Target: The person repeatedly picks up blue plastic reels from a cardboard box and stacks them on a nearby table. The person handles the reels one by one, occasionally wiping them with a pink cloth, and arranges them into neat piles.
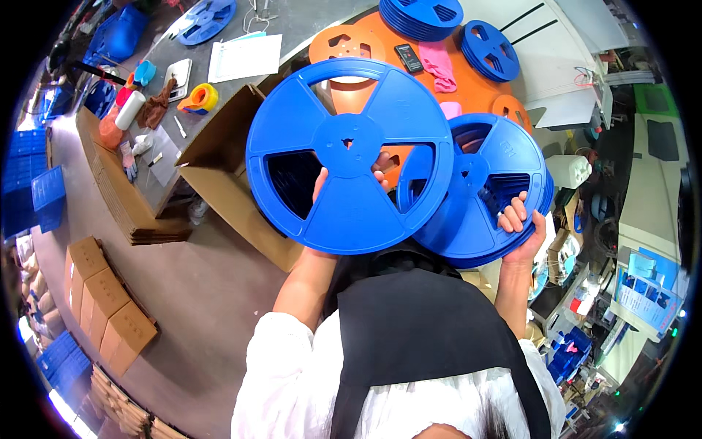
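Observation:
A large blue plastic reel (349, 212), with wide cut-outs and a small central hole, is held up in front of me. Behind it is my left hand (382, 167), closed on it; thumb and fingers show through two of the openings, while the palm is hidden. To the right, a stack of similar blue reels (504, 154) leans partly behind the first one. My right hand (518, 223) grips this stack at its right rim, fingertips curled into a cut-out of the top reel.
An open cardboard box (223, 201) stands left of the held reel. Beyond lies an orange table (464, 99) bearing more blue reels (490, 50), a pink cloth (436, 64) and a black handheld device (408, 58). Taped cartons (110, 307) sit on the floor at left.

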Action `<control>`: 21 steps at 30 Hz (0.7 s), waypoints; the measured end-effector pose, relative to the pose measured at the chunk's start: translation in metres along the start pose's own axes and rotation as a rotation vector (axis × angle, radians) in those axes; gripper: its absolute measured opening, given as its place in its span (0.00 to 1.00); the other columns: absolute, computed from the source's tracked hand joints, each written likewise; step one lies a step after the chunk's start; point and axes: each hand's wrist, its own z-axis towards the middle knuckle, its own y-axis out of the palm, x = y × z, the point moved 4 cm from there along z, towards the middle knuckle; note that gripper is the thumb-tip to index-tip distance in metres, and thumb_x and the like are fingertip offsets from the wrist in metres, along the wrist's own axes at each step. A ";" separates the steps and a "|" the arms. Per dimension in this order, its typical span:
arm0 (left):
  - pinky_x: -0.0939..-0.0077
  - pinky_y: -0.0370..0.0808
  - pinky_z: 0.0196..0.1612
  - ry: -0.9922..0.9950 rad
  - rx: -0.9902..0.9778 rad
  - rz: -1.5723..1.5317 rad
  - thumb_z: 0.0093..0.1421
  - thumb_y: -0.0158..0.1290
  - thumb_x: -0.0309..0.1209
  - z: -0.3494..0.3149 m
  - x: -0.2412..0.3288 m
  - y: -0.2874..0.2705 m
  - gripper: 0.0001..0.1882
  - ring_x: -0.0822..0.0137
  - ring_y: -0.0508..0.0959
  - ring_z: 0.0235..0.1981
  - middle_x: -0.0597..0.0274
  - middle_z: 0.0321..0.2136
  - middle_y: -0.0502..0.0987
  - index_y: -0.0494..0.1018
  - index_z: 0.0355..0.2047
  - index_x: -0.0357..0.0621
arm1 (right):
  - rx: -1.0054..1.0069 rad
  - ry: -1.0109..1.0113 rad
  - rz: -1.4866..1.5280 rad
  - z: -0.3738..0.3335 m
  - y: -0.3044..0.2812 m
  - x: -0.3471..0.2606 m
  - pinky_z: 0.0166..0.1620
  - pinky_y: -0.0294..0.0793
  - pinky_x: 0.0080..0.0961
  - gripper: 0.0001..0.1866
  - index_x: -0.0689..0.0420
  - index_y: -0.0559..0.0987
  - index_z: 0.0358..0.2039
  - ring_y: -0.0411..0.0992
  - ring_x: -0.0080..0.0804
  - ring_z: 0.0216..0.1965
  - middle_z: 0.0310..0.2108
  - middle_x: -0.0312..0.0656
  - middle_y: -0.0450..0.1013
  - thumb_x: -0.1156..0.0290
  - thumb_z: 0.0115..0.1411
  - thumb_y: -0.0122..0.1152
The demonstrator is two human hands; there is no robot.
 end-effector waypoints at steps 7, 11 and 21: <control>0.61 0.72 0.55 0.004 -0.089 0.003 0.60 0.49 0.53 -0.003 0.003 0.003 0.42 0.54 0.72 0.48 0.44 0.62 0.56 0.49 0.65 0.40 | -0.164 -0.055 0.122 -0.013 0.007 -0.006 0.21 0.60 0.20 0.20 0.62 0.62 0.44 0.59 0.20 0.16 0.22 0.34 0.58 0.67 0.56 0.57; 0.62 0.71 0.55 -0.007 -0.100 -0.010 0.60 0.49 0.53 -0.009 0.006 -0.008 0.43 0.54 0.72 0.49 0.44 0.62 0.55 0.47 0.65 0.40 | -0.212 -0.065 0.118 -0.012 0.017 -0.004 0.21 0.60 0.20 0.20 0.62 0.63 0.44 0.59 0.21 0.15 0.20 0.34 0.58 0.66 0.57 0.57; 0.63 0.71 0.55 -0.189 -0.063 -0.173 0.61 0.45 0.53 0.007 -0.034 0.021 0.39 0.54 0.73 0.46 0.49 0.63 0.55 0.49 0.65 0.44 | 0.366 0.042 -0.329 0.018 0.012 0.064 0.45 0.73 0.32 0.38 0.60 0.66 0.54 0.73 0.34 0.41 0.46 0.44 0.72 0.45 0.52 0.64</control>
